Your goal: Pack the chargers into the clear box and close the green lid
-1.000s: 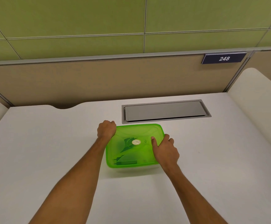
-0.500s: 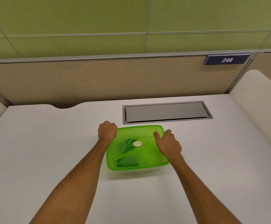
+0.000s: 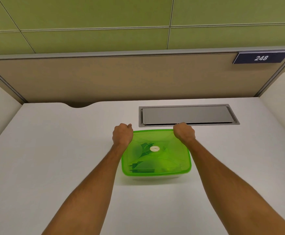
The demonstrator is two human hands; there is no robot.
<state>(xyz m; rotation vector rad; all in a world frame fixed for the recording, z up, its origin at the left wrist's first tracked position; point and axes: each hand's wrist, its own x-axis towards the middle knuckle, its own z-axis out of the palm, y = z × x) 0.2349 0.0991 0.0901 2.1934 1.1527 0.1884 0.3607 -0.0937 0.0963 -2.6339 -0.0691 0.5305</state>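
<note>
- Head view, the only one: the box (image 3: 155,178) sits mid-desk (image 3: 53,150), a bit right of centre, just near of the grey hatch (image 3: 185,115) set into the desk top. The green lid (image 3: 165,160) is already lying on top of it.
- Left hand (image 3: 122,135) is on the lid's far-left corner, right hand (image 3: 184,132) on the far-right corner. Both are curled into tight fists, pressing on the rim or pinching it. Fingertips are tucked under, so I can't tell if they hook over the edge.
- Handling guess: thin see-through plastic, so light and a bit flexy. The lid will probably bow in the middle if you push there, so work the rim and corners instead. The smooth desk could let the whole thing slide, so two hands makes sense.
- Contents: dark charger shapes (image 3: 141,167) show through the lid, one along the near-left side with prongs visible, another more to the middle by the round sticker (image 3: 154,148). Exact count is hard to say through the tint.
- Looks like packing's done. The near corners likely need a press too; can't see if they're seated.
</note>
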